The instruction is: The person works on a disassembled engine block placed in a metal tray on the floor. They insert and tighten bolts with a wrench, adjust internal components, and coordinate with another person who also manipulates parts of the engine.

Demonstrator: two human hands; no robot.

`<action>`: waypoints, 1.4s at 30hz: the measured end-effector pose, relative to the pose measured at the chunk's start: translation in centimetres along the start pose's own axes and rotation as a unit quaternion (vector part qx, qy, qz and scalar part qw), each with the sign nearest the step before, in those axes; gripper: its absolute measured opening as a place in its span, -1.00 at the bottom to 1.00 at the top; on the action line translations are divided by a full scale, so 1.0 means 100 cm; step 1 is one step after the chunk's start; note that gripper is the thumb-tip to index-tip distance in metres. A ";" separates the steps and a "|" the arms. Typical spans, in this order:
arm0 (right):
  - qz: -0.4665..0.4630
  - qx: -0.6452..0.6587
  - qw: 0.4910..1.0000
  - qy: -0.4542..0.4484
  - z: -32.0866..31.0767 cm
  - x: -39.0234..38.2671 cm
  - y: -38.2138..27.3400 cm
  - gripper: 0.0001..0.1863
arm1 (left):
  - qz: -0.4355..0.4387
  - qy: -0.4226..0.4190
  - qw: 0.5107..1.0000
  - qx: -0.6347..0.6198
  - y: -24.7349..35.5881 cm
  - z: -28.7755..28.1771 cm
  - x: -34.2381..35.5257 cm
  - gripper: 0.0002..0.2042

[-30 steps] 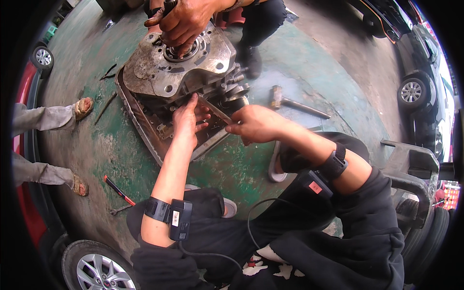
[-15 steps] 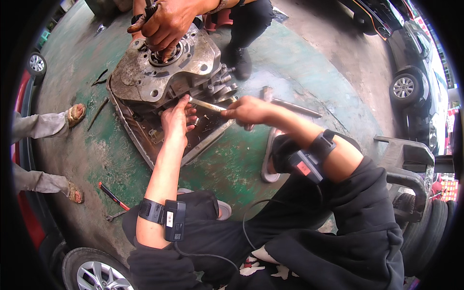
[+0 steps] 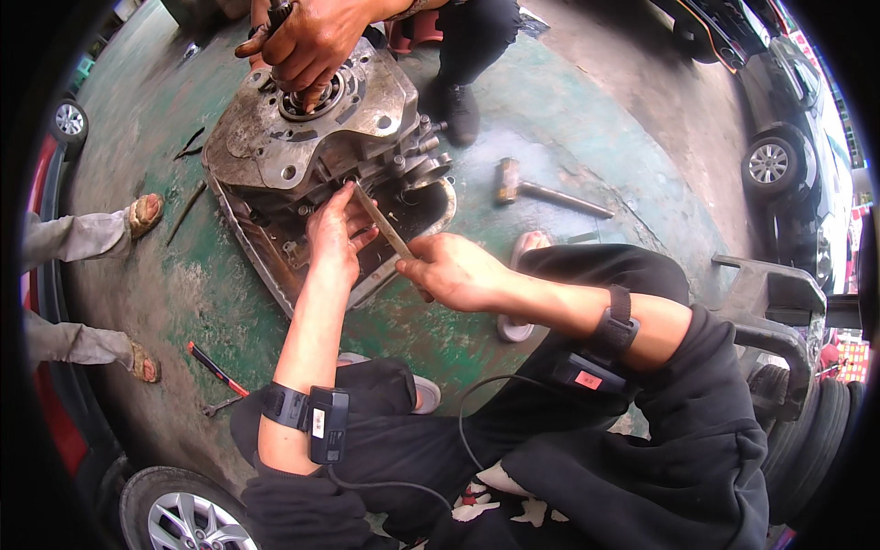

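A greasy cast-metal housing (image 3: 247, 137) sits in a metal tray (image 3: 254, 261). My right hand (image 3: 445, 273) grips the handle of a long flat metal wrench (image 3: 385, 226), whose far end reaches the housing's lower front. My left hand (image 3: 333, 236) is beside that end, its index fingertip against it and the other fingers loosely apart. Above, another person's hand (image 3: 305, 46) holds a dark tool, with fingers down in the round bearing opening on the housing's top.
A hammer (image 3: 559, 197) lies right of the housing. A red-handled tool (image 3: 214, 367) and thin bars lie left, near another person's sandalled foot (image 3: 144, 213). A metal stand (image 3: 770, 284) and stacked tyres are at my right. Cars (image 3: 770, 167) line both sides.
My right hand and the wrench handle swung away from me, then back down toward me, lower than before. My left hand stays at the wrench's far end. The view has shifted slightly.
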State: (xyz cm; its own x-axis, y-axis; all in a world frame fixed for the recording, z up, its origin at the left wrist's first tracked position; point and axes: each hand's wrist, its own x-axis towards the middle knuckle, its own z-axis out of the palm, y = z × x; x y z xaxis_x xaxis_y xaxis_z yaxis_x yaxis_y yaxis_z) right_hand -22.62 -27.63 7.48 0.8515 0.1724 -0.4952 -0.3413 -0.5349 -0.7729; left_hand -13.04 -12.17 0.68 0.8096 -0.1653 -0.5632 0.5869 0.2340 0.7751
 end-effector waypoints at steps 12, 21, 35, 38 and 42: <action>-0.015 -0.134 0.976 0.168 -0.076 0.015 0.007 -0.64 | 0.002 0.039 0.999 0.014 0.000 0.009 0.005 -0.64; 0.080 -0.047 0.995 0.021 -0.072 0.027 0.028 -0.61 | -0.006 0.040 0.999 0.020 0.005 0.010 0.004 -0.65; 0.101 0.276 0.948 -0.127 -0.010 -0.008 -0.003 -0.68 | -0.047 0.075 0.992 0.090 0.006 0.012 0.004 -0.65; 0.101 0.296 0.936 -0.161 -0.004 -0.009 -0.005 -0.68 | -0.045 0.067 0.993 0.083 0.006 0.013 0.001 -0.64; 0.103 0.246 0.946 -0.186 0.019 0.006 -0.001 -0.68 | -0.043 0.063 0.995 0.065 0.007 0.014 0.002 -0.66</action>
State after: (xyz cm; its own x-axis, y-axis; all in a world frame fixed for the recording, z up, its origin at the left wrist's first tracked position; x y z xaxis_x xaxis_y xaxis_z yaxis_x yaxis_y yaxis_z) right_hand -22.86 -25.87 6.47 0.5789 0.4353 -0.6895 -0.7060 -0.1554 -0.6909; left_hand -12.49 -13.34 1.54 0.7544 -0.0565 -0.6539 0.6560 0.0965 0.7485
